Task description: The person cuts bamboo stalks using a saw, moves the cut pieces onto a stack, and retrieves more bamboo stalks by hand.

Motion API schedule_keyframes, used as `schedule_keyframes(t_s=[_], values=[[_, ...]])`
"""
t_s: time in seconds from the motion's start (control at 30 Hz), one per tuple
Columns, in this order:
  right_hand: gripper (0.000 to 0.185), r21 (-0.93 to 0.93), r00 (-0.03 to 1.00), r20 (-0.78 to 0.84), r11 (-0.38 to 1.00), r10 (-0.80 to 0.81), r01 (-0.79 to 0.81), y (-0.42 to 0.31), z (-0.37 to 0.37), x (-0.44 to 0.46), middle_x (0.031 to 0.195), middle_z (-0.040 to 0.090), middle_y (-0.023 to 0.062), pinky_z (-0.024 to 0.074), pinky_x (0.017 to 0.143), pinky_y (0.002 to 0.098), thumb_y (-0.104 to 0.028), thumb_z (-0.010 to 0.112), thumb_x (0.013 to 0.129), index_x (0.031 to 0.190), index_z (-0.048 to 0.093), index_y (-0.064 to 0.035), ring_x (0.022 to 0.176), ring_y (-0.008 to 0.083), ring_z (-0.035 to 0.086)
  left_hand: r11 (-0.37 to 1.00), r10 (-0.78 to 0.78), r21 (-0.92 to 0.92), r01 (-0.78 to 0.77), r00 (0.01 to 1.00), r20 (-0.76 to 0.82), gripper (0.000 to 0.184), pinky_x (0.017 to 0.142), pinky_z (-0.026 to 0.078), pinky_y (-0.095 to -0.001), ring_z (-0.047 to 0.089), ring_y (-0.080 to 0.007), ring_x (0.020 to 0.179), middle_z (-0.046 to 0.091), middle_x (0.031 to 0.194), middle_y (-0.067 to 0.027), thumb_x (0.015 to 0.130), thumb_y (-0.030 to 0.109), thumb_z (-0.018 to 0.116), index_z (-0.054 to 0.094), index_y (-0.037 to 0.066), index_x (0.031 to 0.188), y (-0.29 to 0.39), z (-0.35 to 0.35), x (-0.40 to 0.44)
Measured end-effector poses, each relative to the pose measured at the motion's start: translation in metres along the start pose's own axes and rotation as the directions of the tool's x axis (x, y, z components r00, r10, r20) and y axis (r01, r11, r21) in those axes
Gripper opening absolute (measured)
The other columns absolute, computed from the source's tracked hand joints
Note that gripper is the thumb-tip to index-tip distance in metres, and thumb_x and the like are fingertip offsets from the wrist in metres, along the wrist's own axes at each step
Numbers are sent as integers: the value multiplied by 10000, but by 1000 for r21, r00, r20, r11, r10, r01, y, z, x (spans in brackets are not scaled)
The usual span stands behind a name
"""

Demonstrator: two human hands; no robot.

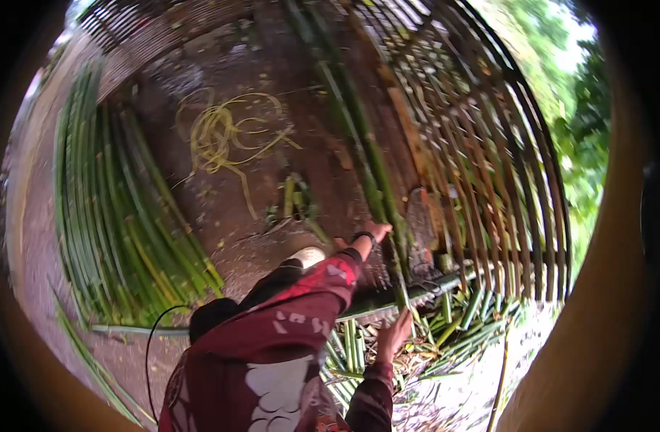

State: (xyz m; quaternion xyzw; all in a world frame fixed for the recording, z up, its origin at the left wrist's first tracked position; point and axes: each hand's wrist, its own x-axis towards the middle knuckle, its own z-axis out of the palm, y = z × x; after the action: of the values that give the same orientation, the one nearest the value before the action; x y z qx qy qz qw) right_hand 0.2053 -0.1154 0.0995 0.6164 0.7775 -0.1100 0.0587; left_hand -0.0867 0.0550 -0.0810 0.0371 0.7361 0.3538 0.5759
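Note:
A pair of long green bamboo poles [366, 144] runs from the top of the view down toward me, side by side. My left hand [375, 231], with a dark band at the wrist, is closed on a bamboo pole partway along it. Farther down, my right hand [394, 335] grips the near end of that pole, its fingers partly hidden. Below the pole, between my hands, another bamboo length [445, 282] lies crosswise. Motion blurs the hands and poles slightly.
Bamboo slats [121, 216] lie in a broad row at left. Tangled yellow cord [222, 133] rests on the dirt. A bamboo lattice wall [481, 158] stands at right. Short offcuts [467, 324] are heaped at lower right. A pale shoe [308, 256] shows beside my left arm.

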Motion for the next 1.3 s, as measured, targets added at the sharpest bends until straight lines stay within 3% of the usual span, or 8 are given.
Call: schedule_keyframes(t_s=[0.17, 0.37, 0.6, 0.83, 0.97, 1.07, 1.13, 1.3], values=[[736, 9, 995, 36, 995, 95, -96, 28, -22, -46, 1251, 622, 224, 361, 1089, 553, -237, 810, 788, 1408, 475, -27, 1169, 417, 581, 792, 121, -594, 143, 916, 382, 161, 705, 526, -392, 677, -256, 808, 703, 844, -93, 743, 165, 680, 673, 28, 827, -10, -60, -78], [479, 4, 986, -18, 986, -166, 166, 72, -52, -121, 830, 666, 183, 508, 641, 578, -318, 823, 732, 1032, 559, -54, 682, 428, 645, 640, 173, -658, 398, 759, 627, 102, 884, 550, -419, 658, -215, 869, 660, 846, -52, 758, -21, 635, 602, 45, 829, -73, -88, -166], [469, 17, 936, 149, 947, -320, 321, 61, -61, -88, 852, 697, 183, 532, 679, 561, -388, 820, 711, 971, 584, -78, 745, 424, 675, 686, -17, -680, 257, 941, 339, 107, 773, 487, -348, 578, -149, 828, 620, 836, 3, 840, 124, 740, 706, 111, 941, -79, -198, -279], [672, 290, 630, 553, 834, -546, 469, -354, -182, -18, 1171, 694, 266, 546, 848, 499, -435, 792, 811, 1304, 615, -14, 1033, 432, 693, 347, 239, -675, -652, 757, -608, 481, 762, 608, -414, 701, -217, 782, 698, 889, -59, 866, 250, 801, 530, 145, 1248, -5, -497, -302], [539, 739, 368, -191, 113, -910, 665, -494, -135, -36, 1290, 672, 234, 534, 968, 425, -409, 770, 914, 1282, 639, -38, 1202, 354, 669, 174, 209, -797, -579, 812, -545, 501, 683, 611, -452, 705, -285, 724, 690, 867, -104, 887, 355, 805, 520, 115, 1222, -19, -571, -366], [544, 821, 344, 20, 212, -939, 530, -497, -179, -45, 1299, 671, 223, 526, 981, 429, -407, 749, 932, 1325, 627, -52, 1204, 384, 656, 528, 52, -541, -654, 661, -749, 447, 629, 599, -485, 716, -294, 732, 688, 860, -152, 939, 426, 693, 603, 28, 1121, -63, -667, -360], [513, 710, 337, 121, 318, -934, 628, -454, -163, -24, 1293, 675, 218, 541, 945, 437, -408, 731, 945, 1290, 640, -40, 1164, 398, 667, 930, -85, -249, -268, 505, -859, 451, 636, 602, -477, 712, -310, 786, 682, 914, -189, 945, 408, 642, 606, -23, 1074, -123, -765, -338], [423, 560, 582, 237, 599, -778, 573, -259, -47, 54, 1092, 742, 202, 559, 855, 483, -398, 679, 971, 1184, 672, -33, 1035, 441, 693, 990, -97, -54, 129, 352, -931, 864, 1133, 439, -473, 542, -455, 1332, 538, 1427, -357, 905, 444, 684, 398, -136, 1479, -168, -697, -401]])
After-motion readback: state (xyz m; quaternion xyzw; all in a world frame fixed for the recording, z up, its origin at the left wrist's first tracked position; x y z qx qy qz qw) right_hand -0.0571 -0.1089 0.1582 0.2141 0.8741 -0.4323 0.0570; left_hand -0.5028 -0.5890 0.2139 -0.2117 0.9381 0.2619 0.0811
